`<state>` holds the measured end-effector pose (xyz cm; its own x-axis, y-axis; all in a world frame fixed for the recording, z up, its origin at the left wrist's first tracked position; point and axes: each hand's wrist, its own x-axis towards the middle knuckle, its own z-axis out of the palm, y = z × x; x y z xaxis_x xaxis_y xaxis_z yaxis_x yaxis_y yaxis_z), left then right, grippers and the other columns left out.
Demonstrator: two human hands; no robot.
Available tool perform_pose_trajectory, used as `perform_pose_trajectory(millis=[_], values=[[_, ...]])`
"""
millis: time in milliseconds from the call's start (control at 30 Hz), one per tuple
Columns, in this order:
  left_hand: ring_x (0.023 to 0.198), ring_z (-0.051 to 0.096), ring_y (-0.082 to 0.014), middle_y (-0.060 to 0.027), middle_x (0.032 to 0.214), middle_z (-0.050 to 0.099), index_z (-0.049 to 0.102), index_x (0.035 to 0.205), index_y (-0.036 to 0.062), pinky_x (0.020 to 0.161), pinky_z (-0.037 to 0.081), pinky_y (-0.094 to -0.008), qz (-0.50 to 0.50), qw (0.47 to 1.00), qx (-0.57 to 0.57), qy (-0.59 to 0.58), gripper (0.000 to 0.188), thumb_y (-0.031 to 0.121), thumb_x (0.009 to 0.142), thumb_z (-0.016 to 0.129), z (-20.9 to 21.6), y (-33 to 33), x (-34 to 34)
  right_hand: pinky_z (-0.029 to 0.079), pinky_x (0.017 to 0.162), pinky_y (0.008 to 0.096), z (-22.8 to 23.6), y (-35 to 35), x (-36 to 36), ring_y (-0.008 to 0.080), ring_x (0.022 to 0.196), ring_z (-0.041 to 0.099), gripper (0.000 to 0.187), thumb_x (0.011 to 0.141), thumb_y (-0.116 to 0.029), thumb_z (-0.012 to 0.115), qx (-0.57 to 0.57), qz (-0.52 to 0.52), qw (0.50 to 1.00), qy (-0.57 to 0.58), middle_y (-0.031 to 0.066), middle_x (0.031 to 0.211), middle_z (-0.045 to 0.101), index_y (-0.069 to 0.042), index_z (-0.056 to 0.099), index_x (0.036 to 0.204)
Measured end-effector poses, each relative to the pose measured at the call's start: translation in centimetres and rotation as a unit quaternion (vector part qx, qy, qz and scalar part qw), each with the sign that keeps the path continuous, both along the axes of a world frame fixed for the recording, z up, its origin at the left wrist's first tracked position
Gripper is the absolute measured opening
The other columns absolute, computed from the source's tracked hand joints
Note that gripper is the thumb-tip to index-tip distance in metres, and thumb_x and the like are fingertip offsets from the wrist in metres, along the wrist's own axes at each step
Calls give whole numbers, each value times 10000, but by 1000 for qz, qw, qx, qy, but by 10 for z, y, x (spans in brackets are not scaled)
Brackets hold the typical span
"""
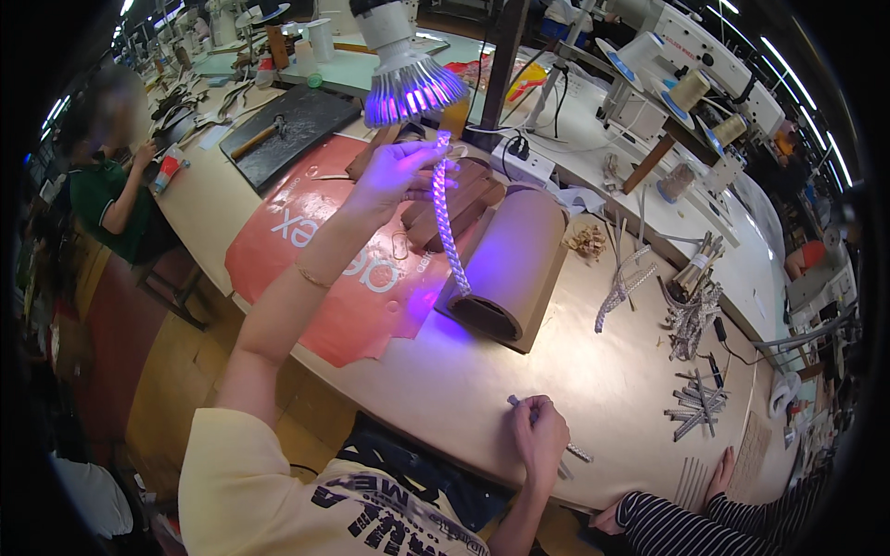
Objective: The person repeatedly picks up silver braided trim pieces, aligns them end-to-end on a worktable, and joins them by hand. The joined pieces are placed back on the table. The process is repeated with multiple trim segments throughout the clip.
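My left hand (394,181) is raised under a lamp (414,90) that throws violet light. Its fingers pinch the upper end of a braided strap (444,222), which hangs down toward a brown curved form (521,264). Whether the strap's lower end touches the form I cannot tell. Near the table's front edge, my right hand (540,434) is closed around a thin grey strip (514,401), its tip poking out past the fingers. Beside that wrist lies a short braided piece (579,452), partly hidden.
A red sheet (320,269) covers the table's left part, with stacked brown pieces (454,204) on it. A hammer (255,141) rests on a black board (306,125). Grey strips (700,403) and braided straps (691,320) lie right. A co-worker's striped sleeves (686,524) reach in.
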<state>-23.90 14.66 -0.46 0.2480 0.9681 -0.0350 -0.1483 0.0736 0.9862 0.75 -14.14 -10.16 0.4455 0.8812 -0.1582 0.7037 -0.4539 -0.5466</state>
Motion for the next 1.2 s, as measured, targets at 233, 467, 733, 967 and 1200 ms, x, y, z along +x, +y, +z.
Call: perform_pose_trajectory(millis=[233,467,733,967,1200], values=[[815,711,-173,-65,954,712,654,1144,31,720,555,-283,-37,998,-35,-35,331,278,925,681,2,-1,10,511,674,447,0,1,0,348,711,676,254,898,-314,587,-8,5,1000,9,138,743,693,-77,677,881],[650,669,-114,-56,857,681,628,1075,19,635,582,-258,-103,987,-113,-44,245,217,933,658,11,-25,65,512,671,450,4,2,1,351,701,675,235,889,-278,582,-13,4,1000,26,140,721,685,-64,678,881],[705,712,-170,-82,918,718,657,1121,1,661,572,-270,-257,958,-125,21,351,275,908,708,5,-79,135,507,682,454,8,2,0,353,707,673,227,887,-260,580,0,-3,999,41,154,723,682,-55,677,877],[709,713,-154,-96,874,709,671,1071,0,601,556,-234,-93,993,-63,22,322,285,923,703,-1,-50,85,513,691,454,3,0,0,353,724,676,221,889,-266,588,5,4,1000,13,146,749,690,-64,679,883],[725,712,-164,-79,896,716,668,1092,22,634,576,-275,13,999,-32,36,330,307,928,693,-8,-34,10,509,697,455,5,2,0,358,721,678,221,891,-285,601,-15,4,1000,10,140,750,698,-79,680,883]])
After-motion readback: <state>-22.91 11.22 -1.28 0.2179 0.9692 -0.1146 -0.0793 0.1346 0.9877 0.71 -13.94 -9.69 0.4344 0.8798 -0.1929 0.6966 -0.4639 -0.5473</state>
